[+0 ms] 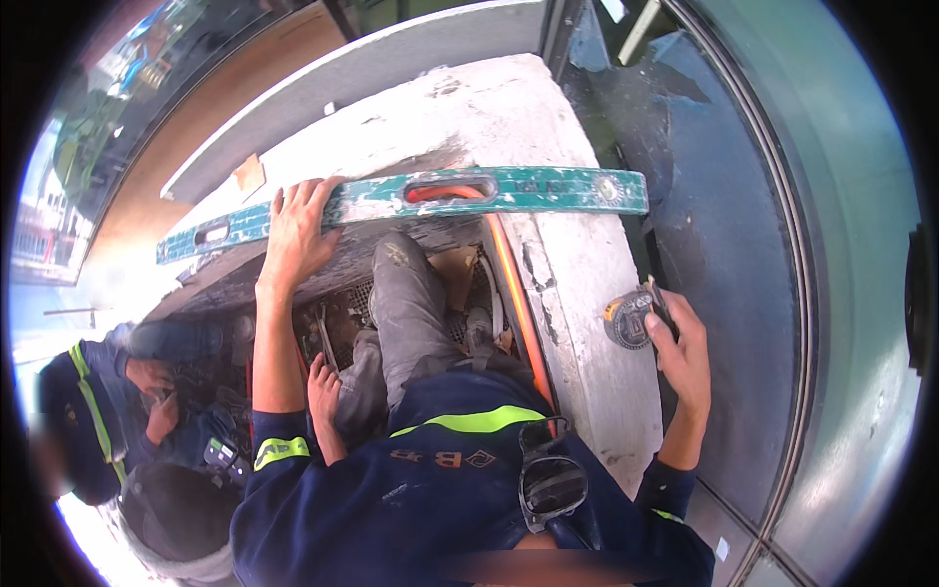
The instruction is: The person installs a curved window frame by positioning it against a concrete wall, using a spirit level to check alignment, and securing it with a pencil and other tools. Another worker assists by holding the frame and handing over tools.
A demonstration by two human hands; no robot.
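A long green spirit level (558, 191), its paint worn and spattered white, lies across the pale, plaster-covered ledge (509, 108), spanning the gap where my legs are. My left hand (300, 230) grips the level left of its middle, fingers curled over its far edge. Over the right arm of the ledge, my right hand (683, 347) is closed round a black and yellow tape measure (627, 321). Its tape does not visibly reach the level.
An orange pipe (518, 303) runs along the ledge's inner right side. Glass panels (724, 245) stand close on the right. A co-worker (93, 411) crouches at lower left; another person's hand (324, 391) is beside my left forearm. Sunglasses (553, 484) hang at my chest.
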